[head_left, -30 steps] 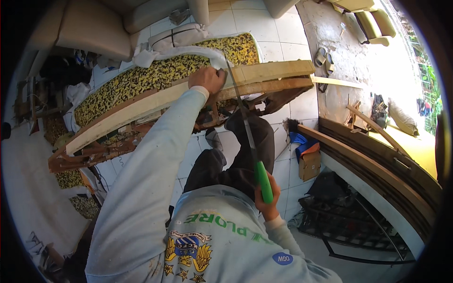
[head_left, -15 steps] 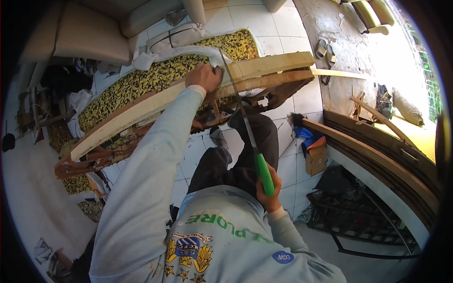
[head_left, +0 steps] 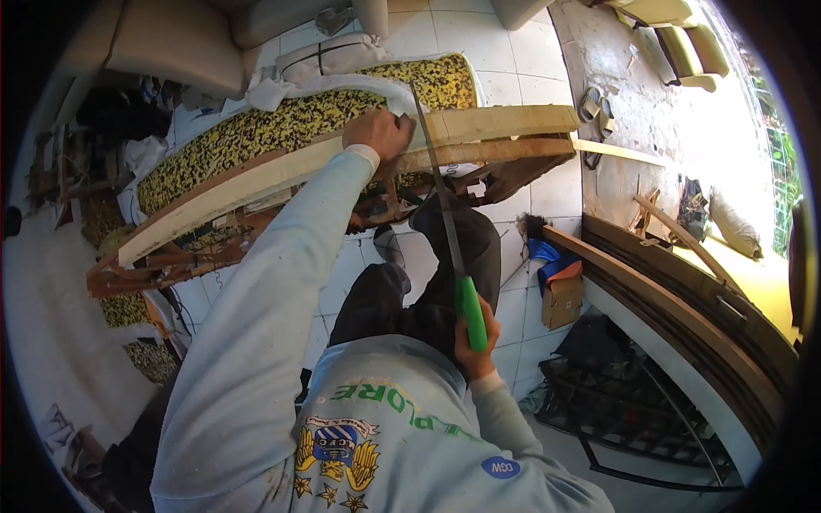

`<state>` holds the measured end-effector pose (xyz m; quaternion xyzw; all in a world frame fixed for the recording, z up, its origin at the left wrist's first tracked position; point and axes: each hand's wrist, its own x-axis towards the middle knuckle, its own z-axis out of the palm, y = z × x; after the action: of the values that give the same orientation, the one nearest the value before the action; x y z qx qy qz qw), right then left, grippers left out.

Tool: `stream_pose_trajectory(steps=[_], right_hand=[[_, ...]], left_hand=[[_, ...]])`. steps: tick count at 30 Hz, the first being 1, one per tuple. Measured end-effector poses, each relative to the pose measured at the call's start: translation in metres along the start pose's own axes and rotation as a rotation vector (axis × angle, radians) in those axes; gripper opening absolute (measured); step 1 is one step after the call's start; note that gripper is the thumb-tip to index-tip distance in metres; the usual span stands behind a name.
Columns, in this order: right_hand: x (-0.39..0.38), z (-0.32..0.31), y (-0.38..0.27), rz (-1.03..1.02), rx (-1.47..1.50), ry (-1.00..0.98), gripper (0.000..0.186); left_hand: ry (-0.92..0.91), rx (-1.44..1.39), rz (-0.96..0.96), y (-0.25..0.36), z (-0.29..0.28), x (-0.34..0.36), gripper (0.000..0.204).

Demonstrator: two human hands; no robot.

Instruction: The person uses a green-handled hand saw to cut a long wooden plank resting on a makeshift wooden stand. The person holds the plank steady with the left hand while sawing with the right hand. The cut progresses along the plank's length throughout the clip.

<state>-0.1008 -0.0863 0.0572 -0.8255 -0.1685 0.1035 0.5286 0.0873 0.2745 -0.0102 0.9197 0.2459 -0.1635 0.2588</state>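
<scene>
My right hand [head_left: 476, 344] is wrapped round the green handle of a handsaw [head_left: 446, 201]. The long, narrow blade runs away from me and lies across a pale, curved wooden beam [head_left: 505, 124]. Just left of the blade, my left hand [head_left: 378, 135] grips this beam, its thumb side close to the saw. Beneath the beam is a worn brown wooden frame [head_left: 522, 154]. Whether the teeth have cut into the wood, I cannot tell.
Yellow-and-black speckled foam [head_left: 214, 162] lies behind the beam. A beige sofa [head_left: 171, 47] stands at the far left. Long timbers [head_left: 667, 291] lean along the right, by a small cardboard box [head_left: 562, 299] and a dark metal rack [head_left: 633, 410]. Sandals [head_left: 599, 111] lie beyond.
The whole view has shifted slightly. The saw still crosses the beam at about the same place, and both hands keep their grip.
</scene>
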Motion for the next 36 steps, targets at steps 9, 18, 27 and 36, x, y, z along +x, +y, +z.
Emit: stream_pose_trajectory(steps=[9,18,27,36], right_hand=[[0.206,0.083,-0.008,0.104,0.13,0.018,0.038],[0.203,0.08,-0.009,0.025,0.08,0.073,0.034],[0.18,0.075,-0.024,0.041,0.075,0.063,0.038],[0.185,0.066,-0.005,0.028,0.113,0.024,0.042]], left_hand=[[-0.058,-0.003,0.03,-0.005,0.002,0.0,0.069],[-0.22,0.157,0.453,-0.02,-0.02,-0.015,0.094],[-0.216,0.359,0.305,-0.007,0.005,-0.027,0.097],[-0.118,0.326,0.255,0.016,0.002,-0.032,0.079]])
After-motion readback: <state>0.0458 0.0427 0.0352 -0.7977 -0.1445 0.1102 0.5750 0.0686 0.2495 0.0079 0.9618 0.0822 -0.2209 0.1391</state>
